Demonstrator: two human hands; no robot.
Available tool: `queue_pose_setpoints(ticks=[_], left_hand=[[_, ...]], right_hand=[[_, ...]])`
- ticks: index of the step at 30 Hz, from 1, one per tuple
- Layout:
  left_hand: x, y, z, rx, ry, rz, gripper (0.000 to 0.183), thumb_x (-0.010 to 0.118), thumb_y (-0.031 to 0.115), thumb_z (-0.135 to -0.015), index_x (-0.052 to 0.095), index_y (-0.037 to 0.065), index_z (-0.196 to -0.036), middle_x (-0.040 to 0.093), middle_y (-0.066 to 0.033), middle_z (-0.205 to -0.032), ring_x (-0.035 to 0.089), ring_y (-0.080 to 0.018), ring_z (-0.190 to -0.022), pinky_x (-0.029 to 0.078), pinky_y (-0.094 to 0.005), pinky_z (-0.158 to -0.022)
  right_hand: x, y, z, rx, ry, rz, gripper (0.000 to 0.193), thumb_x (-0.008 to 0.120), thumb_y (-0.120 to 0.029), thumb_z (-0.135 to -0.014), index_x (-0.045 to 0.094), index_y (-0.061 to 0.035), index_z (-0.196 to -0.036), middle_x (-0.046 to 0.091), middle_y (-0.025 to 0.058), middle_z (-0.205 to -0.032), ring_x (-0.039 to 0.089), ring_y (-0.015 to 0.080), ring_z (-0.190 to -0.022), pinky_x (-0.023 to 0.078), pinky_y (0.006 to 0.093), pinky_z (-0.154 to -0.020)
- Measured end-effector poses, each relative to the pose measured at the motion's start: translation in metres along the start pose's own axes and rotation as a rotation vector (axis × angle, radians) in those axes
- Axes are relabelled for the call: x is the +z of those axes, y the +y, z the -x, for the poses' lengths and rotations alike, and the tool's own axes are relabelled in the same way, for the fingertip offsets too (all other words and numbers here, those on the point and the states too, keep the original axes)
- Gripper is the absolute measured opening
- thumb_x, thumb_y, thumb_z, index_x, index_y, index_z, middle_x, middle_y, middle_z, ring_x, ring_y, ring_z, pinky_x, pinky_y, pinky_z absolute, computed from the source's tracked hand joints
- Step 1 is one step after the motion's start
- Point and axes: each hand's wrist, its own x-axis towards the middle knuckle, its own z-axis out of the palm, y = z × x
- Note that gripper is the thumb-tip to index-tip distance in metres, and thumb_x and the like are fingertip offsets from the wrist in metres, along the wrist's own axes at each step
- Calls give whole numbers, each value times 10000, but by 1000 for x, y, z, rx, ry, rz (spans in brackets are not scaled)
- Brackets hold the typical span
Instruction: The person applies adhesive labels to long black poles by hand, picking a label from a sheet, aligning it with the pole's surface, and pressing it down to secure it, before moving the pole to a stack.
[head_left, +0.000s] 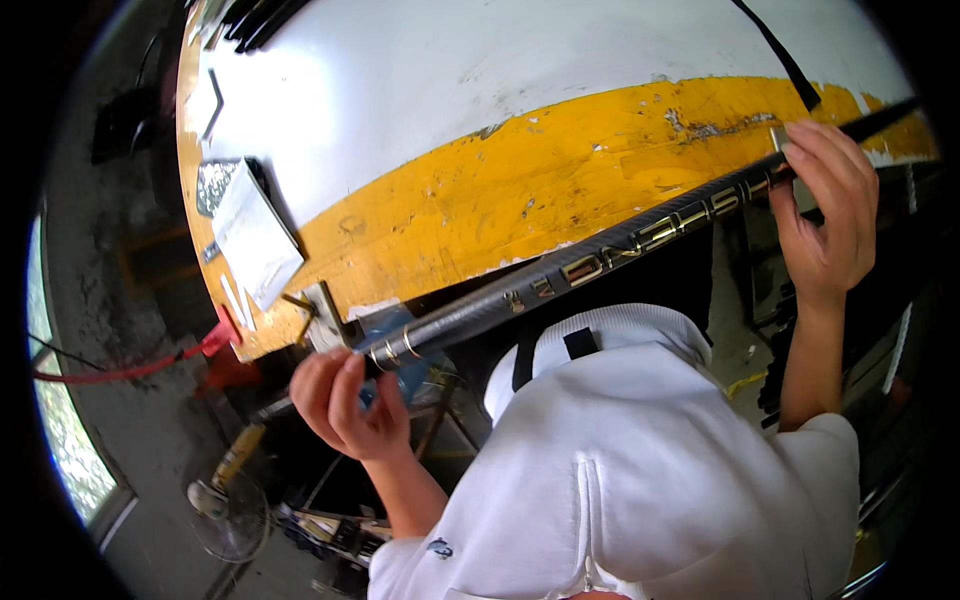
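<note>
Table: the white top [420, 120] spreads ahead of the person, with a worn yellow border [470, 195] along its near side.
Pole: the long dark pole [470, 312] slants in front of the white shirt [650, 450], from low on the left to high on the right, along the near table edge; gold lettering and bands mark it. Whether it touches the edge, I cannot tell.
Fan: a round fan [228, 510] stands at lower left, well apart from the pole.
Paper: a pale sheet [258, 245] lies at the table's left end.
Right hand: the right hand [830, 205] grips the pole toward its far end, fingers over the top and thumb below; the pole runs on past it.
Left hand: the left hand [350, 405] closes around the near end, most of the pole lying between the two grips.
Block: a small pale block [779, 138] sits beside the right fingertips.
</note>
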Motion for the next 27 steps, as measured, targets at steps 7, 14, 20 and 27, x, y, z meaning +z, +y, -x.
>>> queue_pose_setpoints(ticks=[7,14,20,27], left_hand=[[-8,27,10,-97,-74,-37,359,741,20,-720,588,12,-1045,548,-130,-1002,570,-263,-867,486,-352,-741],[-7,36,19,-189,-125,15,371,751,2,-695,581,20,-1024,543,-120,-981,564,-263,-878,491,-340,-755],[-5,40,22,-239,-102,23,332,755,51,-714,595,51,-1005,553,-110,-918,554,-267,-828,459,-366,-727],[-8,38,24,-226,-143,40,388,759,16,-704,582,23,-1049,540,-127,-993,562,-256,-894,489,-323,-750]], right_hand=[[-1,12,-1,-34,59,3,448,741,117,-594,631,5,-1013,655,137,-1033,635,280,-976,525,357,-832],[-9,2,-9,-13,-32,47,475,733,124,-628,589,16,-1067,642,171,-1083,621,323,-1043,499,413,-934],[-9,7,-6,-30,-67,43,506,741,113,-622,580,6,-1090,634,171,-1112,608,324,-1077,493,421,-952],[-9,8,-7,-54,-78,42,520,735,113,-628,574,4,-1110,632,168,-1120,602,327,-1089,488,426,-966]])
